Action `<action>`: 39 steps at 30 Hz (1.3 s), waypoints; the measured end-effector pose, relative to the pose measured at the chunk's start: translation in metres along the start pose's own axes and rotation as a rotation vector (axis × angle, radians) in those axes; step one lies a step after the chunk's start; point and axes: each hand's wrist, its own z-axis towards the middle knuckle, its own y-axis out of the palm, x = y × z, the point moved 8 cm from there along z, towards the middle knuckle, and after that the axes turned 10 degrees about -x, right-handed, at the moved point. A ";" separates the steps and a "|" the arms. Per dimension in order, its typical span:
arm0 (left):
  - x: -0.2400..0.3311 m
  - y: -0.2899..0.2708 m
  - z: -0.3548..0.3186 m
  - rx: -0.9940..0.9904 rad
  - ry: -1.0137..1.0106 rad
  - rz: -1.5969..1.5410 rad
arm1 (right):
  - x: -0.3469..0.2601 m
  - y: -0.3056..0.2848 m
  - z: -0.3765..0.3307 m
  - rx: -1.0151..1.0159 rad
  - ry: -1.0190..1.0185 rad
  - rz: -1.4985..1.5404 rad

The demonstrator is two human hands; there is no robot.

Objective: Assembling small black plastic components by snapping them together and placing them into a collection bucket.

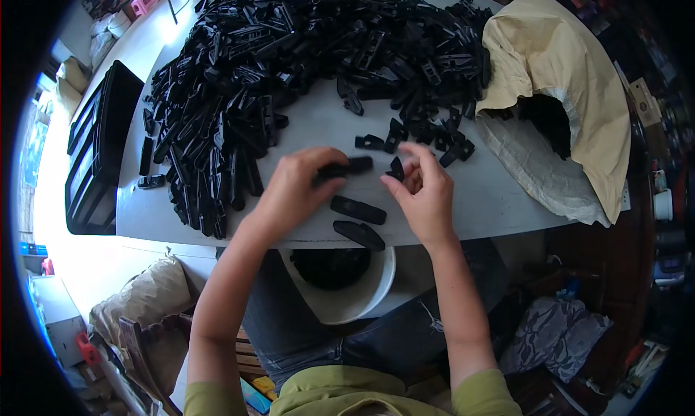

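Observation:
My left hand (295, 181) is closed around a long black plastic piece (359, 164), whose far end points toward my right hand. Between the thumb and fingers of my right hand (426, 188) is a small black plastic part (395, 169), held a little apart from the long piece. Two oblong black pieces, an upper one (358, 210) and a lower one (359, 235), lie on the table near its front edge, between my wrists. Just beyond my fingers are a few small black parts (370, 142), with more small parts (456, 148) to the right.
A large heap of black plastic pieces (289, 47) covers the far and left parts of the grey table (499, 213). An open beige sack (557, 47) stands at the right. Below the front edge is a white bucket (387, 278) with black contents. A black crate (105, 152) stands left.

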 end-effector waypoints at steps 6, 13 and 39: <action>0.012 0.008 -0.004 -0.055 0.117 0.046 | -0.018 0.015 -0.002 -0.288 -0.136 -0.052; -0.001 0.011 -0.001 -0.089 0.069 -0.109 | -0.028 0.009 -0.003 -0.439 -0.135 -0.202; 0.018 0.012 0.016 -0.035 0.215 0.264 | -0.007 -0.010 -0.017 -0.101 -0.052 -0.369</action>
